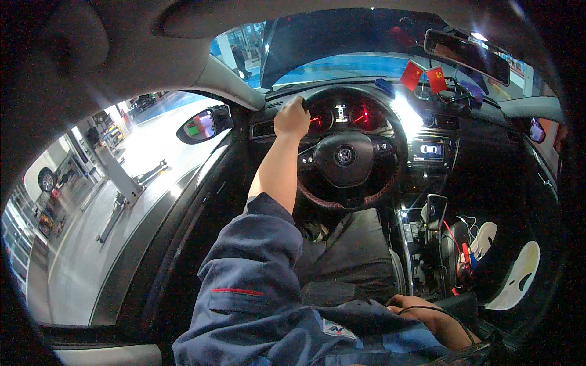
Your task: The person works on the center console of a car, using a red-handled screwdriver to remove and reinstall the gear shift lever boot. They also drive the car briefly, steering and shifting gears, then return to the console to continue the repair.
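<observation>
My left hand grips the black steering wheel at its upper left, my arm stretched out in a dark blue sleeve. My right hand is low beside my right hip, fingers curled, with a black cable across it; what it holds, if anything, is hidden. Behind the wheel the instrument cluster glows red and white. A lit screen is on the centre console, above the gear lever.
The open left side shows a workshop with lift posts and a white vehicle. The bonnet is raised beyond the windscreen. Small red flags stand on the dashboard. White pads, wires and a red object lie at my right.
</observation>
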Demonstrator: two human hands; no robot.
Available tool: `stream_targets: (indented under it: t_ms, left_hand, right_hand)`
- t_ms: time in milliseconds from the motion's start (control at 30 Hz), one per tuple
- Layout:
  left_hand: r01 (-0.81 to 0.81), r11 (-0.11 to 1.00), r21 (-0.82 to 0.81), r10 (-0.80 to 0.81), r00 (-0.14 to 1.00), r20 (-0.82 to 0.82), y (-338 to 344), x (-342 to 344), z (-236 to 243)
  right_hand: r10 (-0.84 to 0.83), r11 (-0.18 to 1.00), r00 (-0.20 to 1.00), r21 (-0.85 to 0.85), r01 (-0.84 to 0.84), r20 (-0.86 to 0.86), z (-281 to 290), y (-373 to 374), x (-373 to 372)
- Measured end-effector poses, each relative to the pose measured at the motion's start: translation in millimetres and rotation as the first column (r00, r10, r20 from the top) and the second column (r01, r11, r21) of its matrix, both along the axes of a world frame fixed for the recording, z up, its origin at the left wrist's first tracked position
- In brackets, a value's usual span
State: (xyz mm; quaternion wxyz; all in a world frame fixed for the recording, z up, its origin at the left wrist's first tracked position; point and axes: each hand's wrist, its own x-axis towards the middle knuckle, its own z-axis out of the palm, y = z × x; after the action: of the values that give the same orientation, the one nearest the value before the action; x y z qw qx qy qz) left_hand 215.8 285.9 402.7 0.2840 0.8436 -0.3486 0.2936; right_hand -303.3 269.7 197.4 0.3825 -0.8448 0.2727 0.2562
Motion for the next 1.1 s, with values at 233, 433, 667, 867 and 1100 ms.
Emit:
stream_targets:
  t_ms: [233, 433, 667, 867, 1100]
  left_hand:
    - [-0.012, 0.999, -0.033, 0.012, 1.0, 0.01, 2.6, -1.0, -4.1]
    - [0.003, 0.999, -0.044, -0.001, 0.998, 0.056, 7.1, -1.1, -3.9]
    - [-0.04, 0.997, -0.061, 0.039, 0.999, -0.017, 17.5, -19.8, 3.0]
    - [-0.012, 0.992, -0.124, 0.013, 1.0, 0.008, 36.1, -21.4, -8.0]
    - [-0.083, 0.978, -0.194, 0.088, 0.996, 0.018, 68.6, -8.5, -59.9]
  right_hand:
    - [-0.002, 0.999, 0.996, -0.05, -0.002, -0.085, 4.0, 3.0, 7.1]
    - [-0.009, 1.0, 0.998, -0.02, 0.008, -0.065, 8.2, 4.7, -2.3]
    - [0.052, 0.998, 0.999, -0.039, -0.051, 0.009, -26.7, -5.3, -11.4]
    - [0.134, 0.991, 0.99, 0.005, -0.135, 0.049, -45.4, -15.9, -23.4]
    - [0.259, 0.963, 0.936, -0.135, -0.232, 0.239, -76.5, -13.5, -43.8]
